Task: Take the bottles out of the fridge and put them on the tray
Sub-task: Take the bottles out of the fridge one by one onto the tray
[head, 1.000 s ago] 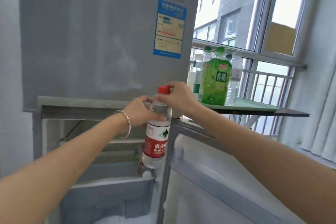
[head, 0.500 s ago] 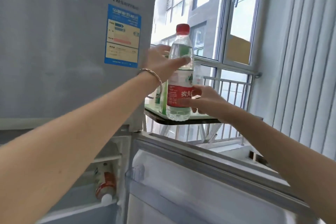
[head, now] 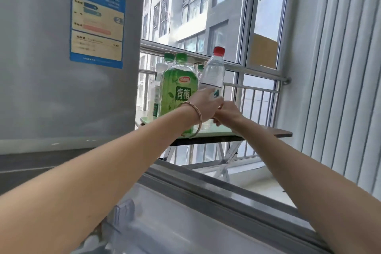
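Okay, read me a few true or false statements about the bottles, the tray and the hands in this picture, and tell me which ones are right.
1. The left hand grips the water bottle, which has a red cap. True.
2. The bracelet is on the right wrist. False: it is on the left wrist.
3. A green bottle stands on the tray, left of the water bottle. True.
4. The tray sits on the floor. False: it lies on a dark table by the window.
5. The right hand hangs idle, far from the water bottle. False: its fingers curl at the bottle's lower part, beside the left hand.
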`<state>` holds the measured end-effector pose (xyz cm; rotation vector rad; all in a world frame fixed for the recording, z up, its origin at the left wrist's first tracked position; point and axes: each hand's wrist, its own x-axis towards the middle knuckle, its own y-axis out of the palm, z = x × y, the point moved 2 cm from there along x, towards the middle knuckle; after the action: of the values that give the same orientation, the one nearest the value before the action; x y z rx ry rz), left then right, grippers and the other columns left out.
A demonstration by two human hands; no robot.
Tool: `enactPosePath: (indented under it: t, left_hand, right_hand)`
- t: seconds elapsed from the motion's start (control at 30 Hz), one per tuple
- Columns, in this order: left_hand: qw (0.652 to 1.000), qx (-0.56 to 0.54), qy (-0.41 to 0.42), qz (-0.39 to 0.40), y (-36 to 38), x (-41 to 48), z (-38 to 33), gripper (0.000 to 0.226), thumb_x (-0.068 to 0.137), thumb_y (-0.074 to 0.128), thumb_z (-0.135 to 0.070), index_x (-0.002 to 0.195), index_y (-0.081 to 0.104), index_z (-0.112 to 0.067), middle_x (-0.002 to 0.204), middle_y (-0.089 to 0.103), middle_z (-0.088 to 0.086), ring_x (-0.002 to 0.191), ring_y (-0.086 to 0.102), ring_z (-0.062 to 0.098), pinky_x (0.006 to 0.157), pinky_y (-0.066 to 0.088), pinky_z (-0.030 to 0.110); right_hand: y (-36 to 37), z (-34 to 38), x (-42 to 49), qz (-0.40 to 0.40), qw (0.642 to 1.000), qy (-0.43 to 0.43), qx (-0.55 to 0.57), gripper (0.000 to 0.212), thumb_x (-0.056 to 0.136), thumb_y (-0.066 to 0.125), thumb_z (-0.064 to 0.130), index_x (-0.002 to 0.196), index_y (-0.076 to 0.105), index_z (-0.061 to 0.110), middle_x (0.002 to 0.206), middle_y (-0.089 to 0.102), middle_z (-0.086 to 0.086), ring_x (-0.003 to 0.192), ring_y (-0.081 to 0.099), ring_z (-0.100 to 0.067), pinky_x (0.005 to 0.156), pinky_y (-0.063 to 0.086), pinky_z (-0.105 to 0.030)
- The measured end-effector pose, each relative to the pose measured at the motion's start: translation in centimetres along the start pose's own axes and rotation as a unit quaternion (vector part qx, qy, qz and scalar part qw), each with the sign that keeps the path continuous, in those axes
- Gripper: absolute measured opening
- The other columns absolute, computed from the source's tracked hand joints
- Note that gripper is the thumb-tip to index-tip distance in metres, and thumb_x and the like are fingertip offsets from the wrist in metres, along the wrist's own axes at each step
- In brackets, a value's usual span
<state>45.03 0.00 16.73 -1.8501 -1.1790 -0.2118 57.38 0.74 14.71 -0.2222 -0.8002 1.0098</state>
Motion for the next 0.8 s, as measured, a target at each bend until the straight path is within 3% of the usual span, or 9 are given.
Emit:
enactPosePath:
  t: [0.13,0.27,0.33,0.37,0.47,0.53,0.67,0.73,0.8]
  left_hand:
    - [0.999,0.009,-0.023,0.021,0.6,0.2,0.9,0.043,0.099,0.041,-0.030,0.135,0.046,-0.008,0.100,0.059,0.007,0.063,0.048,0.008,0.049,0.036,0.017]
    - [0.999,0.011,-0.031,0.039,1.1,-0.3,1.2,0.052,0.099,0.041,-0.031,0.145,0.034,-0.007,0.140,0.050,0.013,0.104,0.058,0.018,0.073,0.041,0.013]
    - [0.999,0.009,-0.031,0.036,1.1,-0.7,1.0,0.050,0.099,0.041,-0.030,0.142,0.038,-0.005,0.138,0.051,0.013,0.108,0.055,0.020,0.076,0.040,0.017]
    - [0.999,0.005,-0.029,0.030,1.0,-0.9,1.0,0.047,0.099,0.042,-0.029,0.138,0.044,-0.004,0.132,0.056,0.013,0.102,0.054,0.019,0.076,0.043,0.019]
    - [0.999,-0.036,-0.020,0.020,-0.3,-1.9,1.0,0.030,0.097,0.045,-0.027,0.116,0.057,-0.006,0.110,0.063,0.012,0.093,0.059,0.021,0.087,0.054,0.034]
    - [0.999,-0.040,-0.016,0.002,-1.7,-3.1,1.2,0.024,0.097,0.046,-0.025,0.109,0.060,-0.010,0.100,0.062,0.008,0.086,0.059,0.021,0.085,0.054,0.036]
    - [0.997,0.008,-0.052,-0.060,-5.5,-6.2,2.6,0.032,0.094,0.048,-0.030,0.117,0.057,-0.010,0.102,0.063,0.007,0.088,0.060,0.023,0.076,0.049,0.032]
    - [0.992,0.034,-0.084,-0.090,-7.8,-8.4,4.1,0.031,0.092,0.047,-0.029,0.113,0.059,-0.009,0.100,0.062,0.007,0.097,0.062,0.026,0.077,0.048,0.031]
    - [0.982,0.090,-0.119,-0.111,-10.1,-10.6,6.0,0.032,0.091,0.046,-0.030,0.108,0.063,-0.008,0.104,0.065,0.011,0.101,0.062,0.028,0.082,0.048,0.032]
  right_hand:
    - [1.4,-1.5,0.8,0.017,1.000,0.012,-0.014,0.019,0.083,0.068,0.019,0.070,0.055,0.018,0.066,0.056,-0.003,0.060,0.049,-0.015,0.053,0.041,-0.024]
    - [1.7,-1.4,0.5,0.019,0.998,-0.010,-0.051,0.028,0.086,0.058,0.013,0.060,0.052,0.018,0.060,0.051,-0.003,0.056,0.044,-0.015,0.050,0.035,-0.024]
    - [1.9,-1.0,0.0,0.009,0.998,-0.035,-0.059,0.021,0.085,0.056,0.016,0.064,0.055,0.017,0.065,0.055,-0.004,0.059,0.048,-0.014,0.053,0.038,-0.024]
    - [2.1,-0.8,-0.3,-0.007,0.997,-0.049,-0.055,0.012,0.082,0.058,0.023,0.075,0.059,0.014,0.074,0.059,-0.005,0.066,0.054,-0.013,0.058,0.043,-0.025]
    - [2.5,-0.1,-1.9,-0.166,0.984,-0.060,0.002,0.034,0.081,0.061,0.028,0.106,0.053,0.007,0.085,0.058,-0.001,0.077,0.056,-0.016,0.065,0.050,-0.029]
    - [3.2,1.7,-3.4,-0.237,0.965,-0.112,0.005,0.018,0.083,0.061,0.018,0.097,0.053,0.009,0.074,0.055,0.005,0.067,0.054,-0.013,0.059,0.048,-0.028]
    - [7.0,6.7,-5.8,-0.220,0.963,-0.155,-0.001,0.009,0.086,0.059,0.012,0.090,0.050,0.012,0.070,0.051,0.011,0.062,0.047,-0.001,0.054,0.039,-0.017]
    - [10.6,8.9,-6.9,-0.170,0.973,-0.115,0.105,0.011,0.091,0.050,0.008,0.082,0.045,0.013,0.069,0.048,0.005,0.060,0.045,-0.007,0.055,0.039,-0.021]
    - [15.1,10.7,-8.2,-0.067,0.940,-0.006,0.335,0.023,0.093,0.038,0.010,0.071,0.035,0.017,0.064,0.040,-0.002,0.057,0.038,-0.012,0.049,0.033,-0.025]
